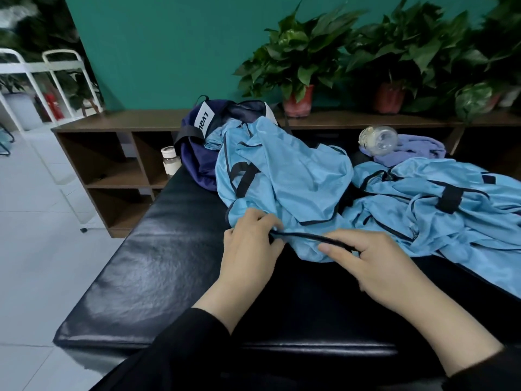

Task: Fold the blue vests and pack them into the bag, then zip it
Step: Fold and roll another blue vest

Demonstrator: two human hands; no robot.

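The crumpled light-blue mesh vest w/ black trim (284,176) lies mid-bench, its far end draped against the open navy-blue fabric bag (197,153). The left hand (248,249) pinches the vest's black-edged near hem, fingers curled on it; the right hand (375,266) grips the same hem further along, thumb & fingers closed on the trim. A 2nd pile of the same light-blue vest fabric (439,210) sprawls to the right, touching the first.

Progress, as a judgement: early. Nothing looks folded, both heaps are rumpled, and whether any vest is already in the bag can't be told. The hem is only being pulled straight, so folding, packing & zipping are all left.

Around: all sit on the black padded vinyl bench (146,277). A clear plastic bottle (379,139) rests on a lilac cloth (417,149) behind the 2nd pile; a small white-capped jar (170,162) stands just left of the bag. Potted green plants (301,60) line the brown wooden shelf (112,153). The 2nd pile crowds the flat space needed for folding.
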